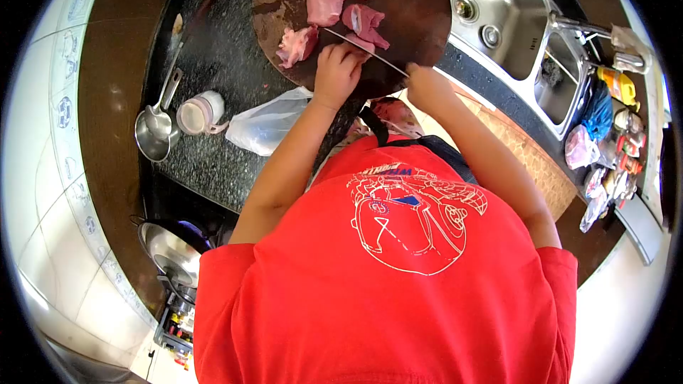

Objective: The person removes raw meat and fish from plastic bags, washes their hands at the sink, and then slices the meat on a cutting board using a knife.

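A round dark cutting board (pixel 420 0) carries several chunks of raw meat (pixel 326 4). My right hand (pixel 429 88) is closed around the handle of a knife (pixel 384 62), whose thin blade slants up and left across the board. Beside the blade, my left hand (pixel 337 75) has its fingers curled down on a small piece of meat (pixel 360 43), partly hidden by the fingers and knife. To the left of that hand lies a fatty chunk (pixel 297 47), and a darker red cut (pixel 366 25) is just beyond the blade.
Left of the board, the speckled counter (pixel 213 43) holds a clear plastic bag (pixel 263 126), a lidded jar (pixel 196 114) and a metal ladle (pixel 156 128). A steel sink (pixel 509 0) is at right, with bags and bottles beyond. A wok (pixel 171 252) sits lower left.
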Motion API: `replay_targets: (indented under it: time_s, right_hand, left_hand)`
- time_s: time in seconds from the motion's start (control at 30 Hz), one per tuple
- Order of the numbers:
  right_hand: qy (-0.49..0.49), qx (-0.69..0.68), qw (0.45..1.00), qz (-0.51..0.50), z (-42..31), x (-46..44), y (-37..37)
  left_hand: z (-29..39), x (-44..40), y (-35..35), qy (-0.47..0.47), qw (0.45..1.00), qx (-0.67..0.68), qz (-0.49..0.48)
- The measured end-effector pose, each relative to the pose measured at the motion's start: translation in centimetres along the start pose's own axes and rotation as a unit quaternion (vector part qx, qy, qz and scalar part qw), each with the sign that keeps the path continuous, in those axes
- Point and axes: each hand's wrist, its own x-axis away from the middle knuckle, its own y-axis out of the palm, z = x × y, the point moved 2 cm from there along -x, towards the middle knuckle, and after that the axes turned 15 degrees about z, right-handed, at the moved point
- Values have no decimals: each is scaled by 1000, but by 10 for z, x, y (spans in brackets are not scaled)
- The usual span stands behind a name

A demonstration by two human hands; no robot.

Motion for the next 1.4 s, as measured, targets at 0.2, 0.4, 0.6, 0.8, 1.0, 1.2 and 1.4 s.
replay_targets:
  time_s: [0.2,0.4,0.6,0.8,1.0,1.2,1.4]
  right_hand:
    - [-38,16,999,22,-27,-30,0]
    - [21,24,1000,-4,18,-1,11]
    - [-34,-10,999,8,-29,-43,2]
    - [49,-84,995,5,37,-3,-14]
    - [175,-254,951,-2,34,5,-21]
    - [213,-512,826,-106,37,26,-36]
    - [209,-590,765,-150,33,36,-47]
  left_hand:
    - [-1,-7,1,-5,999,28,33]
    - [0,-6,-7,4,999,39,21]
    - [-3,-5,-7,3,999,47,-5]
    - [-1,-2,-8,-19,999,36,15]
    - [8,-9,-18,-38,999,8,35]
    - [20,-36,-12,-332,922,192,59]
    - [52,-80,-5,-549,604,576,-49]
